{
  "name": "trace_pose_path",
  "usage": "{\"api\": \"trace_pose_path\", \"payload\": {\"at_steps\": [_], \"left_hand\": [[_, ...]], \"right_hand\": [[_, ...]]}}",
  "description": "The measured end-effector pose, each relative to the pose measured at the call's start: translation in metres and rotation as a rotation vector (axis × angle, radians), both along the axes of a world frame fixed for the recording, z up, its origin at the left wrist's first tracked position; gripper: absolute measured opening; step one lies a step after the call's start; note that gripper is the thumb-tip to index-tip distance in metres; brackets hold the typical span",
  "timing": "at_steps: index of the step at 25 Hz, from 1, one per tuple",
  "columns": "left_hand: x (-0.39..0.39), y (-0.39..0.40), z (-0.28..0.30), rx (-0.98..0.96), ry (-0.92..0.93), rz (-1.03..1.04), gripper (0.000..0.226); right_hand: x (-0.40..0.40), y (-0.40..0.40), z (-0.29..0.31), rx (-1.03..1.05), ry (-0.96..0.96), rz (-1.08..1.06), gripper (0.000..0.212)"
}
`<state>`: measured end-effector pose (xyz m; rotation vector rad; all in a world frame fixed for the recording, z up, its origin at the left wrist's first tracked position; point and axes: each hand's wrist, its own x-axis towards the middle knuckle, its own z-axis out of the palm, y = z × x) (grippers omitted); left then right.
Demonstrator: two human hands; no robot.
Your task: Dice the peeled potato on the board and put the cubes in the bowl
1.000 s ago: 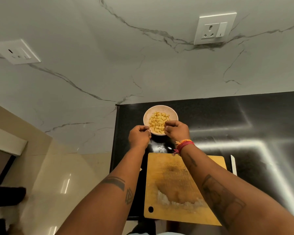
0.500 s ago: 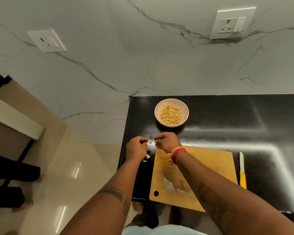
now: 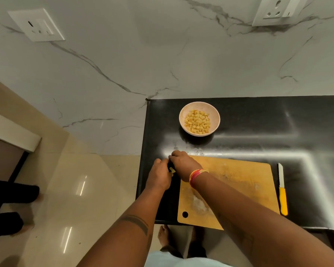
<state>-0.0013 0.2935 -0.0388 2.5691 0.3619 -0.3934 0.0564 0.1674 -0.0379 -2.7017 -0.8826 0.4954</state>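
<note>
A pale bowl [image 3: 216,114] stands at the back of the black counter and holds several yellow potato cubes [image 3: 198,121]. The wooden cutting board [image 3: 235,182] lies in front of it with only wet starch marks on it. Both hands are on the counter just left of the board's far left corner. My left hand [image 3: 160,175] is curled, with a stray potato cube [image 3: 173,171] at its fingertips. My right hand [image 3: 182,163] reaches across beside it, fingers curled down to the counter; whether they hold anything is hidden.
A knife [image 3: 282,189] with a white blade and yellow handle lies on the counter [image 3: 258,132] right of the board. The counter's left edge drops to a tiled floor [image 3: 85,189]. A marble wall with two sockets rises behind. Another person's dark legs [image 3: 10,191] show at far left.
Both hands drew back from the bowl to the counter left of the board. They have closed in on the stray cubes lying there.
</note>
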Motion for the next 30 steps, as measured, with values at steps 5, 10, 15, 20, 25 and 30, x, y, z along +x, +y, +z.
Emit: {"api": "trace_pose_path", "payload": {"at_steps": [5,10,15,20,25,30], "left_hand": [[-0.004,-0.002,-0.008,0.075,-0.089,0.025,0.018],[0.002,-0.002,-0.008,-0.271,0.007,0.396,0.019],[0.026,0.007,0.006,-0.731,0.182,0.696,0.019],[0.07,0.002,0.037,-0.858,0.134,0.666,0.014],[0.142,-0.026,0.07,-0.842,0.052,0.549,0.02],[0.188,-0.05,0.079,-0.784,0.034,0.49,0.033]], "right_hand": [[-0.036,0.011,-0.012,0.034,-0.04,-0.122,0.021],[-0.026,0.025,-0.007,0.121,0.136,-0.478,0.02],[-0.006,0.014,-0.007,0.456,0.49,-0.887,0.016],[0.019,0.007,0.03,0.931,0.707,-1.095,0.016],[0.078,-0.023,0.073,0.989,0.558,-1.146,0.018],[0.119,-0.042,0.085,0.758,0.314,-1.192,0.02]]}}
